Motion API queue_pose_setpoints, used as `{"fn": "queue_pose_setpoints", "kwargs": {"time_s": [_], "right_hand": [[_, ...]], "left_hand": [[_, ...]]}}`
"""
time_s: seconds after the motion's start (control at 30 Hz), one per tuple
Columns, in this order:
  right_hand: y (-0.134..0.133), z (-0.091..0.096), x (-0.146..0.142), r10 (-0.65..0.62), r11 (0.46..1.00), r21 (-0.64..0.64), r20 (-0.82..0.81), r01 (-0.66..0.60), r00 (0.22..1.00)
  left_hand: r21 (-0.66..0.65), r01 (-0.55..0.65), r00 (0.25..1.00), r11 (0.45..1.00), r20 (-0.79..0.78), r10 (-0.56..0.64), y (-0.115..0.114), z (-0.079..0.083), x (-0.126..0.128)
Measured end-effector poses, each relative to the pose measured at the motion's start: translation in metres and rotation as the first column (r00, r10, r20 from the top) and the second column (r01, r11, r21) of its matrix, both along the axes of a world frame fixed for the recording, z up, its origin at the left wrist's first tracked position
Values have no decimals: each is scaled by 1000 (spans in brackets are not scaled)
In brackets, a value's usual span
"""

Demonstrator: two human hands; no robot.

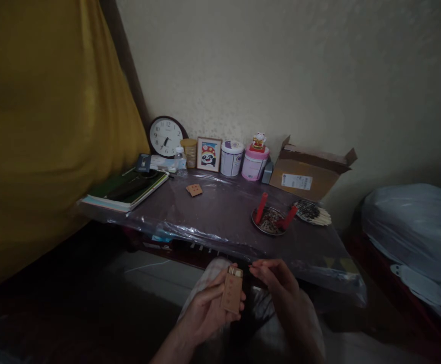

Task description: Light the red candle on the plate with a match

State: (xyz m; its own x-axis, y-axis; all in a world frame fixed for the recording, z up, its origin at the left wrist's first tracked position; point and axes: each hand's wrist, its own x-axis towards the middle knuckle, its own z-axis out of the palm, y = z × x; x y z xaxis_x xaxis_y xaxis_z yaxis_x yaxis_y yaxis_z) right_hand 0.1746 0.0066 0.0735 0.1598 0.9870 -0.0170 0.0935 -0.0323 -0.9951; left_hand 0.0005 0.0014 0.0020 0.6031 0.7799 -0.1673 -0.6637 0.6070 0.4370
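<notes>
Head view: left hand [206, 307] grasps matchbox [231, 294] (likely light, crushable card; best held by long sides), right hand [275, 278] pinching apparent match [251, 266].

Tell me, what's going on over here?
Someone is sitting at a table with a matchbox in the left hand, its upper end open and matches showing. The right hand, close beside it, pinches what looks like a single match. On the table, two red candles lean on a round plate, with no flame visible. Beside them lies a pile of matchsticks, seemingly burnt.
</notes>
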Motion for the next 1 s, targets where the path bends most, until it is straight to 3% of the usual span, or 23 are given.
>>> {"fn": "queue_pose_setpoints", "kwargs": {"time_s": [0.13,0.23,0.37,0.6,1.0], "right_hand": [[-7,-6,-2,112,985,99,237,-139,965],[-9,-27,-1,164,957,194,243,-214,956],[-14,-45,-2,225,933,231,227,-277,948],[-24,-40,-6,230,914,249,330,-320,915],[-28,-39,-7,317,908,153,358,-391,878]], "left_hand": [[12,-17,1000,1000,-17,17,1,1,0],[25,-23,1000,999,-8,23,1,4,0],[29,-44,999,999,25,43,1,10,1],[12,-70,997,997,43,70,-1,11,3],[64,-58,998,996,26,56,-1,13,3]]}}
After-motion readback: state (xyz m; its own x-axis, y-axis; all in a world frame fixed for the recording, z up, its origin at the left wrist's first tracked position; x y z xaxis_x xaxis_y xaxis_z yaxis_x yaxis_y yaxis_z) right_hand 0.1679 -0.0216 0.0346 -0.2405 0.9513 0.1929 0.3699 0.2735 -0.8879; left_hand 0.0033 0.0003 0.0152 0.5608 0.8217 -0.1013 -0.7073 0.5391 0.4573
